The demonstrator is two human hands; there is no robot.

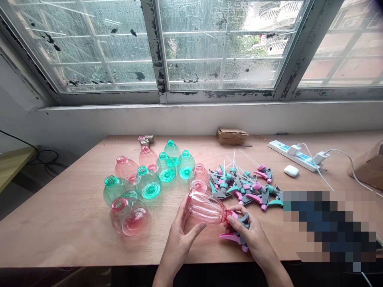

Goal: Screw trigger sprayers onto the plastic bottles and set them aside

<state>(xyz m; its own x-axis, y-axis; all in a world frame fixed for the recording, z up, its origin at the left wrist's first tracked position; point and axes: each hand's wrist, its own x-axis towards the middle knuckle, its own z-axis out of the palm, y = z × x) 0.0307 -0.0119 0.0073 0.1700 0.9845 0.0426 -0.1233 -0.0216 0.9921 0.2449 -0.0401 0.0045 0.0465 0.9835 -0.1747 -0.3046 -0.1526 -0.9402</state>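
My left hand [186, 235] is wrapped round the body of a clear pink spray bottle [205, 206], which lies sideways above the front of the table with its neck to the right. At that neck, my right hand [249, 229] grips a pink and grey trigger spray head [236, 235] by its pink collar. The collar meets the bottle's mouth; whether the threads are engaged I cannot tell. Left of my hands stand several open-necked bottles, among them a pink bottle [129, 217] and a green bottle [148, 182]. A pile of trigger spray heads [245, 187] lies beyond my right hand.
On the wooden table [74, 223] are a cardboard box [232, 136], small patterned boxes [146, 139], a white power strip [295, 155] with plugged-in cables and a white earphone case [291, 171]. A brown box [369, 167] stands at the right edge. A pixelated patch hides the front right.
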